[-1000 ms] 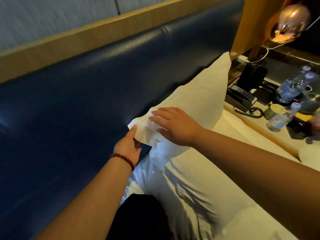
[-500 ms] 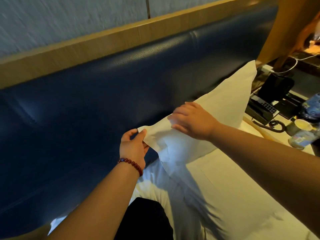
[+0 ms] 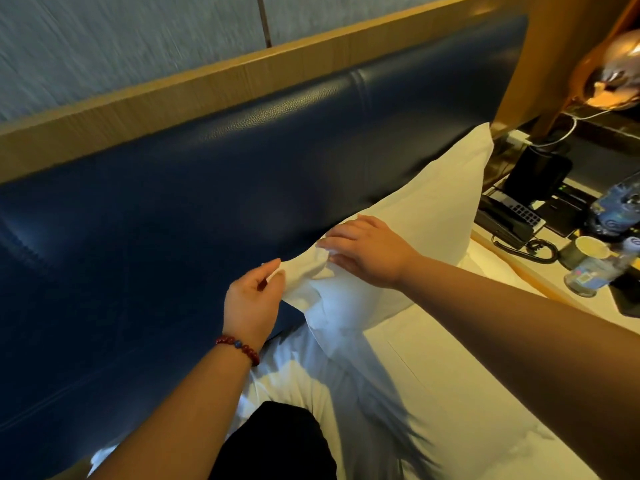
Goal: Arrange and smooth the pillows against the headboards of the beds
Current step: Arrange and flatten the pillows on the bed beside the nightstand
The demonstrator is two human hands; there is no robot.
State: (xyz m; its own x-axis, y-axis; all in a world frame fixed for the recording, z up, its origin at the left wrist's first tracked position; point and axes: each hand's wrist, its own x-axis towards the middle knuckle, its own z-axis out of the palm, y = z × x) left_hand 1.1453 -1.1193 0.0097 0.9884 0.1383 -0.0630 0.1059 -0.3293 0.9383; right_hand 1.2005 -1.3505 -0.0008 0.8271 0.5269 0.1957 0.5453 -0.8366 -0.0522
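Observation:
A white pillow [image 3: 429, 209] leans upright against the dark blue padded headboard [image 3: 214, 188], near its right end. My left hand [image 3: 251, 299] pinches the pillow's loose left corner between thumb and fingers. My right hand [image 3: 367, 252] lies on the pillow just right of that corner, fingers pointing left and pressing the bunched cloth. Below the pillow spreads the white sheet of the bed [image 3: 433, 393].
A bedside table [image 3: 519, 268] stands right of the bed with a black telephone [image 3: 509, 220], a cup [image 3: 585, 251], water bottles [image 3: 616, 206] and a lamp [image 3: 613, 81]. A wooden rail tops the headboard. My dark-clothed knee [image 3: 277, 445] rests on the sheet.
My left hand has gone from holding the corner from beneath to pinching it. My right hand stays on the pillow beside it, and the corner cloth is more bunched.

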